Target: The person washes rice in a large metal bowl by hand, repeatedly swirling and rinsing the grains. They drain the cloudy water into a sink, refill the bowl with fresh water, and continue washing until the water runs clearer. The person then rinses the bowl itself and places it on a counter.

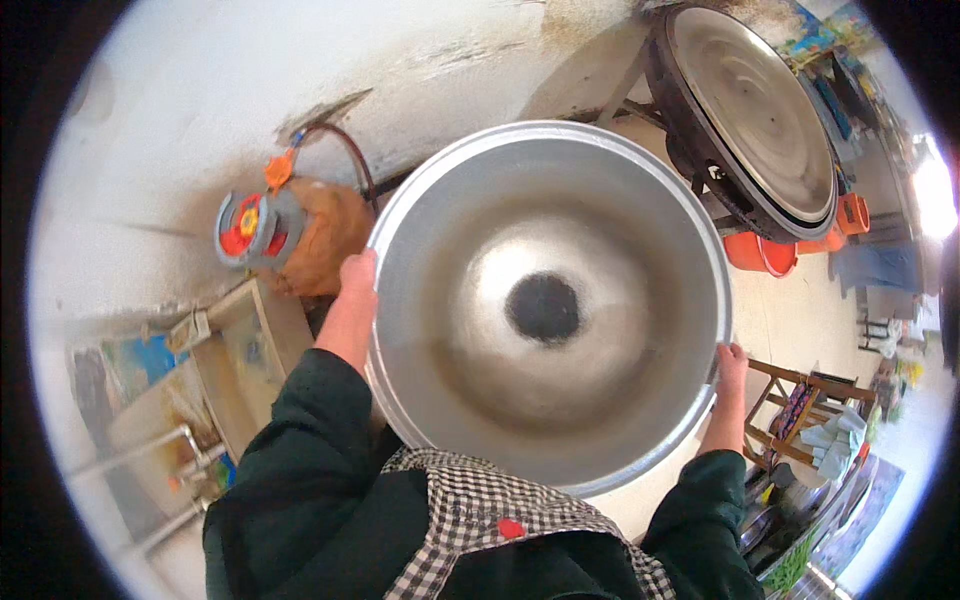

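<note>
A very large round metal pan, with a dark round patch at the middle of its inside, fills the centre of the view just in front of my checked apron. My left hand grips its rim on the left side, the fingers partly hidden behind the edge. On the right, my right hand is closed on the rim, lower down than the left one. The pan's open side faces me, and its underside is hidden.
A gas cylinder with a hose stands by the wall at left, above a sink. A large round griddle on a stand is at upper right, with orange buckets below. A wooden rack stands right.
</note>
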The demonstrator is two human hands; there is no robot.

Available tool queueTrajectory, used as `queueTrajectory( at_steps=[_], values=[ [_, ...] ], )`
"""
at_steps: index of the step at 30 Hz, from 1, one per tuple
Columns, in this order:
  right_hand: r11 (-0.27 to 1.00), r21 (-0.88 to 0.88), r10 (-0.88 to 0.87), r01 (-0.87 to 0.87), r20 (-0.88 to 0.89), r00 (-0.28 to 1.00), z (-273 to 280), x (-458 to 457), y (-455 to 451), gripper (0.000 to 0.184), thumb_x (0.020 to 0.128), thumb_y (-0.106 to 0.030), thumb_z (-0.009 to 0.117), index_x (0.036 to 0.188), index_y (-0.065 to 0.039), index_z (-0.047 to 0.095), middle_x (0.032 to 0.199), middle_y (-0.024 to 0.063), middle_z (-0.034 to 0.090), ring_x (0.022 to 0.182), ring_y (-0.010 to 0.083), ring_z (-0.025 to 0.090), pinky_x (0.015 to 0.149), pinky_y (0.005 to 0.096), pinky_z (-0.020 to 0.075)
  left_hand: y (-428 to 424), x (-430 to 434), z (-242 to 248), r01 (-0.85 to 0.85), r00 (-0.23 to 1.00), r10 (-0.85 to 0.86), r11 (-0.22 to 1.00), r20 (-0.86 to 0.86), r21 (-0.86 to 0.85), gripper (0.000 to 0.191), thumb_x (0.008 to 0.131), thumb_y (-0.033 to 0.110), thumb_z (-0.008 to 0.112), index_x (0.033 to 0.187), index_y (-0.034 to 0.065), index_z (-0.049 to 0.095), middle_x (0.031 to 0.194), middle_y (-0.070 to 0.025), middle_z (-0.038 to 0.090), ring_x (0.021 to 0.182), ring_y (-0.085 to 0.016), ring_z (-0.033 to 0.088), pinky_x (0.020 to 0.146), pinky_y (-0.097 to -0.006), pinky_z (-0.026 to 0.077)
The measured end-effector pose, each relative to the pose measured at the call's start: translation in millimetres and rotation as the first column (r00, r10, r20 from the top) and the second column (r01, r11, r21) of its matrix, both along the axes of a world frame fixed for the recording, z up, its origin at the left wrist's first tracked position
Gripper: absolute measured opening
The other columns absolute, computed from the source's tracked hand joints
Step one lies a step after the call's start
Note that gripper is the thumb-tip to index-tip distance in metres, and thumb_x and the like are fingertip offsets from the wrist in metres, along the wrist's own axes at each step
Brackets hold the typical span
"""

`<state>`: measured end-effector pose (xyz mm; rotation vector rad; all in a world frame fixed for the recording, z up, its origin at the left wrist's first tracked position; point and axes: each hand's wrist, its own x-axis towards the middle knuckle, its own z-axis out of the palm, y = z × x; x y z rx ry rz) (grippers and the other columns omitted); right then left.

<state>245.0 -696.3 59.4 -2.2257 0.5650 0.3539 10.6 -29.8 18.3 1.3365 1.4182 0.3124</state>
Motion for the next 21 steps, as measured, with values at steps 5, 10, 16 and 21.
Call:
queueTrajectory(
  at_steps=[5, 10, 16, 21],
  values=[
    [0.968, 0.236, -0.091, 0.086, 0.01, 0.996, -24, -1, 77, 0.042, 0.082, -0.016, 0.061, 0.116, 0.007, 0.054, 0.097, 0.0125, 0.062, 0.086, 0.0175, 0.057, 0.076, 0.0298, 0.0453, 101, 67, 31, 0.083, 0.995, -0.088, 0.991, 0.047, 0.103, 0.034, 0.079, 0.021, 0.055, 0.091, -0.0101, 0.061, 0.085, -0.0158, 0.063, 0.077, -0.023, 0.06, 0.068, -0.0363, 0.045],
    [0.94, 0.307, -0.147, 0.146, -0.02, 0.989, -47, 20, 118, 0.041, 0.082, -0.015, 0.061, 0.116, 0.007, 0.053, 0.096, 0.0132, 0.062, 0.086, 0.0184, 0.057, 0.078, 0.0294, 0.0445, 155, 128, 28, 0.05, 0.988, -0.048, 0.999, 0.146, -0.01, 0.027, 0.079, 0.018, 0.057, 0.088, -0.0067, 0.062, 0.081, -0.0131, 0.063, 0.073, -0.021, 0.059, 0.067, -0.0358, 0.046],
    [0.977, 0.178, -0.128, 0.121, 0.024, 0.992, -44, 53, 159, 0.045, 0.08, -0.015, 0.062, 0.117, 0.008, 0.051, 0.094, 0.0134, 0.062, 0.081, 0.0187, 0.057, 0.074, 0.0298, 0.0455, 182, 170, -1, 0.261, 0.946, -0.234, 0.96, 0.224, -0.1, 0.025, 0.079, 0.014, 0.056, 0.092, -0.0077, 0.06, 0.087, -0.0138, 0.062, 0.076, -0.022, 0.06, 0.067, -0.0379, 0.047],
    [1.0, 0.011, -0.014, 0.014, 0.002, 1.0, -36, 89, 168, 0.053, 0.079, -0.019, 0.063, 0.122, 0.007, 0.048, 0.092, 0.0144, 0.062, 0.081, 0.0186, 0.059, 0.067, 0.0311, 0.0475, 175, 169, -24, 0.248, 0.968, -0.249, 0.964, -0.009, -0.093, 0.031, 0.081, 0.015, 0.054, 0.101, -0.008, 0.057, 0.09, -0.0143, 0.062, 0.082, -0.024, 0.059, 0.072, -0.0384, 0.046]
  ],
)
